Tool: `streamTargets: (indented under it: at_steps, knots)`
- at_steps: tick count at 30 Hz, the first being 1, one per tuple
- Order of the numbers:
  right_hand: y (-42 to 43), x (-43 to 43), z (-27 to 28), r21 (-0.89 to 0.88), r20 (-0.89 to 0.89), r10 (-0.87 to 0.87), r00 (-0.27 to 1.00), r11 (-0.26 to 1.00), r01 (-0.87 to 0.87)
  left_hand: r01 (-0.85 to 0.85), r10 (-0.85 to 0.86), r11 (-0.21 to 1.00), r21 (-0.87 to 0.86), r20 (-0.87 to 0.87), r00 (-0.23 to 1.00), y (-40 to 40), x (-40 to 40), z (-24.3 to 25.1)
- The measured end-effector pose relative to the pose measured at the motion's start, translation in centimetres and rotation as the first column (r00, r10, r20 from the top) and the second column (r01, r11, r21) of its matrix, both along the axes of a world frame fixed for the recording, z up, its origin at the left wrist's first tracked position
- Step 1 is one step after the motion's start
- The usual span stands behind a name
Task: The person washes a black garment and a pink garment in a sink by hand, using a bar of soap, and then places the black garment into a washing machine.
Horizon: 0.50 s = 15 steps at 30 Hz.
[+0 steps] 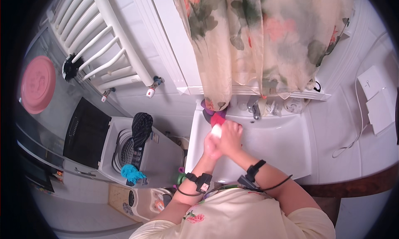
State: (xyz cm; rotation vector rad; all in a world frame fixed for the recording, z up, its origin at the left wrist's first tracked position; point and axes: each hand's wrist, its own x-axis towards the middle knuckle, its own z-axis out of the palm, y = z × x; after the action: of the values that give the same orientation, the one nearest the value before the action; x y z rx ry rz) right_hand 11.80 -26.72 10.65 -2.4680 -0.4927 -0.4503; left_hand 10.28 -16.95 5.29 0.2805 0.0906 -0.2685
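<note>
Over the left part of a white washbasin point(280, 145), my two hands are together. A small white object, perhaps a bar of soap, shows between them point(216, 131). My left hand point(212, 147) is around its lower side, and my right hand point(230, 137) lies against it from the right, over a red cloth point(217, 120). Which hand grips which thing is partly hidden. Purple and dark fabric point(207, 111) lies at the basin's back left corner, just beyond the red cloth. The chrome faucet point(255, 109) stands at the back rim, to the right of my hands.
A floral curtain point(230, 45) hangs down to the basin's back edge. At the left, an open top-loading washing machine point(159, 158) has a dark striped cloth point(141, 128) and a turquoise cloth point(132, 173) on its rim. A white towel radiator point(120, 42) is on the wall; small items stand behind the faucet.
</note>
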Motion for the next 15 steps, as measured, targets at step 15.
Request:
streamTargets:
  at_steps: [15]
  knots:
    - [-1.4,4.0,-2.0,0.19,-0.146,0.226,0.963,0.962,-0.197,-0.075,0.076,0.994,0.084,-0.008,0.997,-2.1,0.0,3.3]
